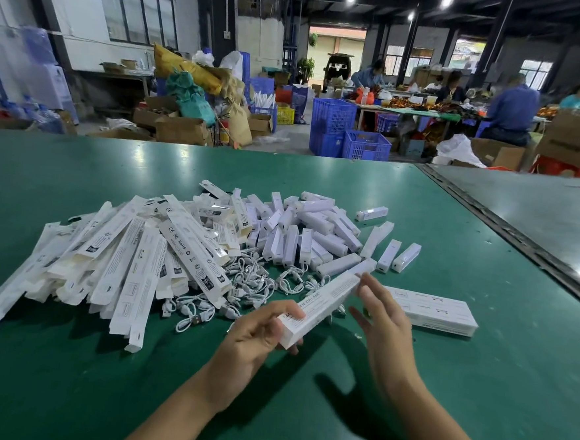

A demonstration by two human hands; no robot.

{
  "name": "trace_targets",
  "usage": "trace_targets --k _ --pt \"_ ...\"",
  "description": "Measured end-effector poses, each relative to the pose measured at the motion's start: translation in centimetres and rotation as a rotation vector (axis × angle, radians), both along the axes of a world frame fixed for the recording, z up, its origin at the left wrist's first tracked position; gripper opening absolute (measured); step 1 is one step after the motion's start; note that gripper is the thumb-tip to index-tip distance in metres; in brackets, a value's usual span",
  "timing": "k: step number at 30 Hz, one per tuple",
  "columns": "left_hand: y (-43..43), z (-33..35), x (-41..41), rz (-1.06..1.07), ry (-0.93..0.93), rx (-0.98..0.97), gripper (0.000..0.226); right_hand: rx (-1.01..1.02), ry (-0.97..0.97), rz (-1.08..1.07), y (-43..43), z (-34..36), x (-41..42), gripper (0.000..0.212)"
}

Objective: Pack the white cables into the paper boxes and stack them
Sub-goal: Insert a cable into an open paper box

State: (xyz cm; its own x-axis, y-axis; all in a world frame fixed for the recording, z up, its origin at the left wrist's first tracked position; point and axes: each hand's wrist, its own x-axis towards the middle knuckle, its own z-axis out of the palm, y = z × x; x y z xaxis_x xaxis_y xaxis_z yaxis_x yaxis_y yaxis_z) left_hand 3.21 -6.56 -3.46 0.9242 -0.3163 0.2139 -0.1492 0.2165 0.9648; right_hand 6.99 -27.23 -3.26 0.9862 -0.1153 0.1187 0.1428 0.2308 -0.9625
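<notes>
My left hand [260, 334] grips the near end of a long white paper box [320, 306], which is held above the green table and points away to the right. The straight fingers of my right hand [383, 315] touch the box's far end. Coiled white cables [253, 286] lie loose on the table just beyond my hands. A heap of flat, unfolded paper boxes [124, 259] spreads out on the left. Finished boxes [436, 311] lie side by side to the right of my right hand.
A pile of short white lamp bars [315, 232] lies behind the cables. The green table [476, 387] meets a second grey-green table [540, 210] at a dark seam on the right. Beyond are blue crates, cardboard boxes and seated workers.
</notes>
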Motion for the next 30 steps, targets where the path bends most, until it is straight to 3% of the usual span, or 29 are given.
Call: trace_targets --k 3,7,9,13,17,20,24,30 --pt "0.5 0.2 0.1 -0.025 0.047 -0.075 0.041 0.140 -0.009 -0.078 -0.8 -0.1 0.8 0.025" --pt "0.8 0.4 0.2 -0.022 0.112 -0.151 0.046 0.314 0.057 -0.087 -1.1 0.3 1.1 0.025" --pt "0.7 0.5 0.4 -0.037 0.147 -0.219 0.048 0.405 0.142 -0.062 -0.6 0.7 0.8 0.038" --pt "0.1 0.8 0.5 -0.068 0.175 -0.240 0.042 0.317 0.354 0.286 1.6 1.0 -0.8 0.055" --pt "0.5 0.4 0.7 -0.039 0.207 -0.178 0.039 0.235 0.359 0.501 2.1 1.1 -1.3 0.053" --pt "0.6 0.4 0.5 -0.005 0.140 -0.016 0.041 0.267 0.379 0.594 2.0 1.2 -1.6 0.047" --pt "0.0 0.0 0.8 0.119 0.071 0.123 0.049 0.442 0.368 0.375 2.5 1.3 -1.1 0.051" --pt "0.4 -0.2 1.2 0.326 0.040 0.073 0.033 0.822 0.407 -0.011 1.1 1.0 0.0 0.030"
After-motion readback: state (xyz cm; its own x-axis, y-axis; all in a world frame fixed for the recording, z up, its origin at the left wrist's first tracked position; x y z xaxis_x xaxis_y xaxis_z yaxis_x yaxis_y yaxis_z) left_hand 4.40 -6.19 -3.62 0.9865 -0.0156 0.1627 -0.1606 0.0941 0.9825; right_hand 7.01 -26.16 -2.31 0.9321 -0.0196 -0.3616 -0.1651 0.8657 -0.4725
